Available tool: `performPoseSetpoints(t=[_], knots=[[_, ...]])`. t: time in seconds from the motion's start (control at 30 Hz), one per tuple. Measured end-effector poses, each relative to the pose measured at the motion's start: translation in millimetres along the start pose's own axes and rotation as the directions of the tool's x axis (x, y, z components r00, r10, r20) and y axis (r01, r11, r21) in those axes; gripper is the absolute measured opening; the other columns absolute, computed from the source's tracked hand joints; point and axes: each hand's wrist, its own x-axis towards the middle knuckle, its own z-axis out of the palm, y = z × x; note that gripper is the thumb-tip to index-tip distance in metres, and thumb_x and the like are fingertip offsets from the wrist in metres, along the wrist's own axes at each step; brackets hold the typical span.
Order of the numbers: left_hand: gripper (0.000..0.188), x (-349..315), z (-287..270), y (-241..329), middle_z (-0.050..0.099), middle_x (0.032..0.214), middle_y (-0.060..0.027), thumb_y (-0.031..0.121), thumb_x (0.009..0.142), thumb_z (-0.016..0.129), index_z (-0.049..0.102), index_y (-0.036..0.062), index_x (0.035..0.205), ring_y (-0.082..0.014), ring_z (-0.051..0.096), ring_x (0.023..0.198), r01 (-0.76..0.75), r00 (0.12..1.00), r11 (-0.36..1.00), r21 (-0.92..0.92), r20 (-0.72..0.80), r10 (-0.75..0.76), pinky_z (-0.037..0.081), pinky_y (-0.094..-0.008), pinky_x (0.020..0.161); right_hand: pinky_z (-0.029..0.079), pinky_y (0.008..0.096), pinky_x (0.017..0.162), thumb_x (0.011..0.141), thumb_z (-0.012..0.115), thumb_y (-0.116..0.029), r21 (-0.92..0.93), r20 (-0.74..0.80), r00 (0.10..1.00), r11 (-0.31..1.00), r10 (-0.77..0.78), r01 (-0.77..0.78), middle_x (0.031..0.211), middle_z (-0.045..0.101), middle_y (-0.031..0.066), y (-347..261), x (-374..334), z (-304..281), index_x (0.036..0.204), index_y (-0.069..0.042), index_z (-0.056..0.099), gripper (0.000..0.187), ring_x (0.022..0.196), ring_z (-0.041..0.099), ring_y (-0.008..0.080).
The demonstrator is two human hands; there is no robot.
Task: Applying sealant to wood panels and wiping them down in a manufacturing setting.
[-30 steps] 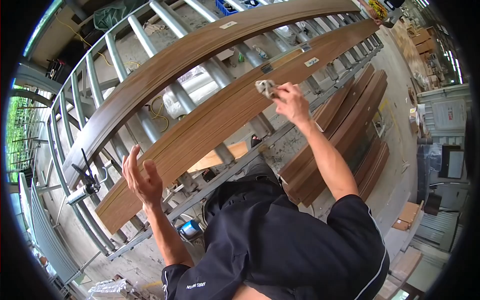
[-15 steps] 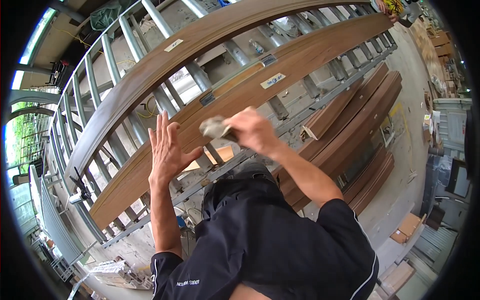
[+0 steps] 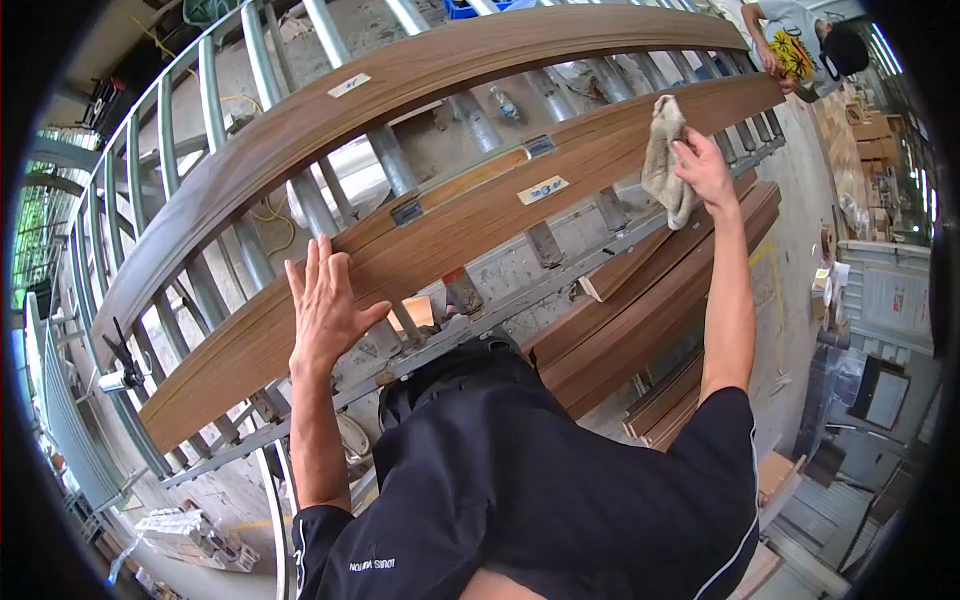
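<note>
My left hand (image 3: 328, 312) is open, fingers apart, resting at the near edge of a long brown wooden board (image 3: 450, 245). Gripped in my right hand (image 3: 708, 172) is a greyish rag (image 3: 661, 165), hanging over the right part of that board. Two metal fittings sit along the board's far edge, and a pale label (image 3: 542, 190) is stuck on its face. Beyond it lies a curved brown wooden moulding (image 3: 230, 185) with another small label. Both pieces rest across the metal rollers of a conveyor (image 3: 392, 160).
Another person (image 3: 795, 55) stands at the far right end, hands at the board's tip. More brown mouldings (image 3: 640, 330) are stacked below the conveyor on the right. A spray gun-like tool (image 3: 122, 378) hangs at the left end. Cardboard boxes (image 3: 872, 135) stand far right.
My right hand has swung to the right and away from me with the rag, which now hangs spread out. My left hand has stayed near the board. More of the other person shows.
</note>
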Motion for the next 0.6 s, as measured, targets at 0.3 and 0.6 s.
performPoseSetpoints(t=[0.3,0.6], knots=[[0.077,1,3,-5,0.033,0.151,-0.0343,0.043,0.068,0.085,0.049,0.0009,0.121,-0.0456,0.027,0.146,-0.012,1.0,0.999,-0.033,-0.021,0.012,0.01,-0.0638,0.119,0.05,0.0233,0.073,0.089,0.071,-0.008,-0.038,-0.034,0.999,0.999,-0.027,0.025,0.107,0.065,0.0038,38,33,40,0.122,0.004,0.064,0.036,0.084,0.061,0.0089],[0.078,1,6,-7,0.033,0.151,-0.0345,0.044,0.067,0.086,0.048,0.0003,0.12,-0.0462,0.028,0.145,-0.03,0.998,0.999,-0.04,-0.049,0.028,0.012,-0.0636,0.119,0.052,0.0306,0.059,0.088,0.07,-0.013,-0.531,-0.266,0.933,0.845,-0.241,0.068,0.076,0.069,0.0077,-2,36,5,0.114,-0.005,0.068,0.027,0.059,0.065,0.013]])
